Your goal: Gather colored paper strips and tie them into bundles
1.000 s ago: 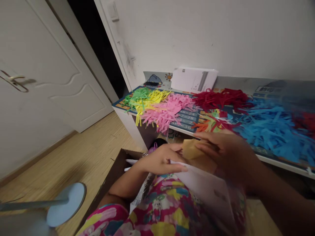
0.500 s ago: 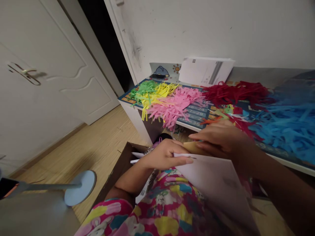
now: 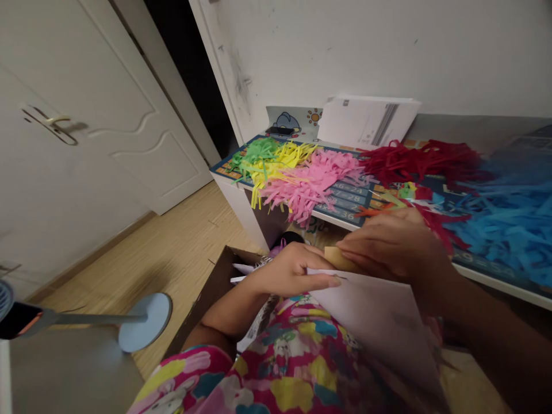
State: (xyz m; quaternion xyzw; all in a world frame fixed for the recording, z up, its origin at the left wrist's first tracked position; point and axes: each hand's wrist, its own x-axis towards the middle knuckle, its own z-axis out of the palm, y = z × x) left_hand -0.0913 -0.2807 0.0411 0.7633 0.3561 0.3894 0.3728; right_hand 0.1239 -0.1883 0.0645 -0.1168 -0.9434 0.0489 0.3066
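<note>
My left hand (image 3: 293, 270) is closed on the upper edge of a white sheet-like piece (image 3: 375, 316), its thumb lying over the front face. The piece slants down across my lap; whether it is a card or a flat box I cannot tell. Just behind its top edge a tan piece (image 3: 334, 257) shows between my hands. My right hand (image 3: 388, 244) is closed over the right part of that tan piece, fingers pressed together and pointing left. What the tan piece is made of, and whether it joins the white one, is hidden.
Green (image 3: 261, 150), yellow (image 3: 297, 154), pink (image 3: 319, 178), red (image 3: 422, 161) and blue (image 3: 509, 213) paper shreds cover the desk. A white stack (image 3: 366, 121) leans on the wall. An open brown box (image 3: 202, 293) is beside my left arm; a fan stand (image 3: 146, 322) is at left.
The fingers of my right hand have come down together onto the tan piece. My left hand keeps its hold on the white piece. The camera view has shifted slightly.
</note>
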